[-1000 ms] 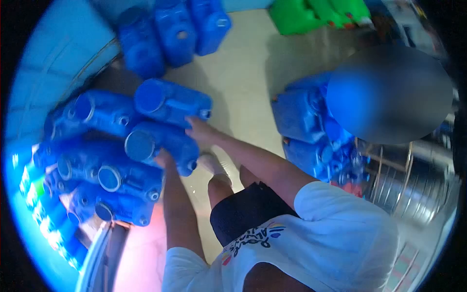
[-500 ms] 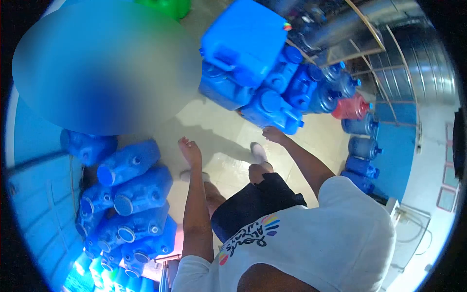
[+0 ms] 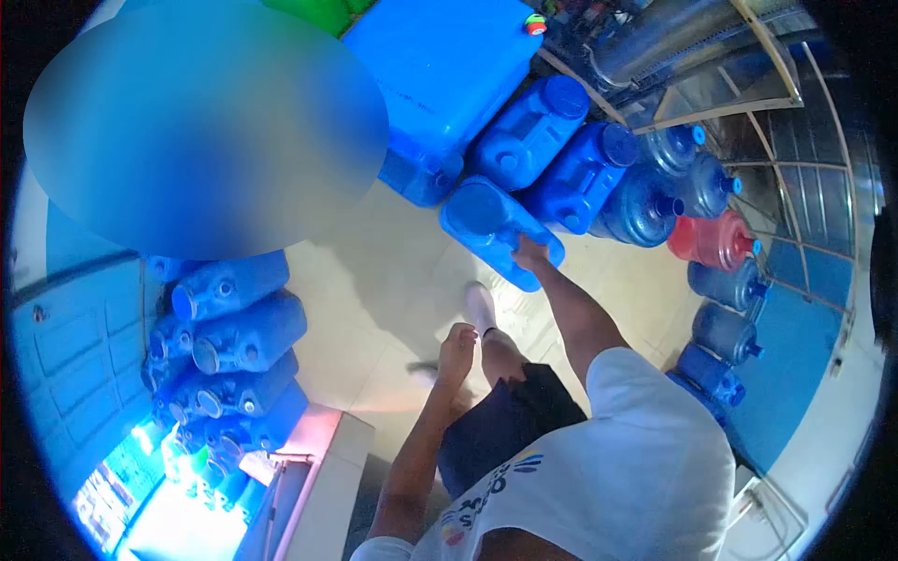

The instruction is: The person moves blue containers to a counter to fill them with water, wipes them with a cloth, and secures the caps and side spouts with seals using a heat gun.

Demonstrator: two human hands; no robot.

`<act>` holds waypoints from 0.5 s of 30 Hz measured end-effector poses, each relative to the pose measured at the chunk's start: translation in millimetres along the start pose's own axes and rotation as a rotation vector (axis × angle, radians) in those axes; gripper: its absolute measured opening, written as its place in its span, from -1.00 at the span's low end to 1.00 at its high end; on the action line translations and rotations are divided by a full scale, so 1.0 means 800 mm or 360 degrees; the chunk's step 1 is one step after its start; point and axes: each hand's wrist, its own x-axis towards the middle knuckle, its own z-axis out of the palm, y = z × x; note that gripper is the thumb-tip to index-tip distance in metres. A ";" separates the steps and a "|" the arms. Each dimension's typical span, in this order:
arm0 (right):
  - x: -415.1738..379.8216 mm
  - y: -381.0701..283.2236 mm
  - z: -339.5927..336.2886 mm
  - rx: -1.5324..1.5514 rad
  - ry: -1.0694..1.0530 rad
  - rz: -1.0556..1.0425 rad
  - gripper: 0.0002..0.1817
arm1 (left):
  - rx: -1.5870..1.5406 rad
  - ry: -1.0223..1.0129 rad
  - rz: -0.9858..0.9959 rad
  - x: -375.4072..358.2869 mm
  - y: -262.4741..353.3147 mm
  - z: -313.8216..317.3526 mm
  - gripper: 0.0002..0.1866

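My right hand [image 3: 531,253] is closed on the handle area of a blue water jug [image 3: 486,210] with a round cap, which stands on the floor at the front of a cluster. The grip itself is partly hidden by the hand. My left hand [image 3: 457,344] hangs in front of my legs with its fingers curled in, and nothing shows in it. Beside the held jug stand two more capped blue jugs, one nearer [image 3: 580,178] and one further back [image 3: 530,131]. Behind them is a large blue container [image 3: 440,65] with a small red-and-green tap.
Clear blue round bottles [image 3: 636,206] and a red bottle [image 3: 716,238] line the right side below a metal frame [image 3: 795,168]. Blue jugs [image 3: 248,332] lie stacked on the left. A white counter [image 3: 327,477] stands at lower left. A blurred patch covers the upper left.
My right hand has come onto the jug and closed at its handle. The left hand has swung in toward my legs, still curled. My view has shifted nearer the jug cluster.
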 end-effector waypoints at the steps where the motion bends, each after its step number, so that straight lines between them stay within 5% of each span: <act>1: 0.002 -0.009 0.023 0.0124 -0.0087 -0.0067 -0.24 | -0.0002 0.0030 -0.0013 -0.023 -0.019 0.001 -0.84; 3: -0.045 -0.065 0.047 0.0459 0.0021 -0.0131 -0.25 | -0.0701 0.0142 -0.0259 -0.057 -0.041 0.003 -0.81; 6: -0.135 -0.143 0.070 0.0729 -0.0104 -0.0120 -0.24 | -0.0822 0.0222 -0.0420 -0.134 0.013 0.000 -0.71; 8: -0.213 -0.180 0.078 0.1445 -0.0458 0.0048 -0.33 | -0.1138 0.0265 -0.0476 -0.186 0.025 0.011 -0.61; 11: -0.306 -0.196 0.117 0.1392 -0.0789 0.0004 -0.42 | -0.1888 0.0528 -0.0725 -0.248 0.003 0.045 -0.47; 15: -0.478 -0.169 0.164 0.1032 -0.1140 0.0115 -0.52 | -0.2668 0.1101 -0.0276 -0.357 -0.026 0.099 -0.31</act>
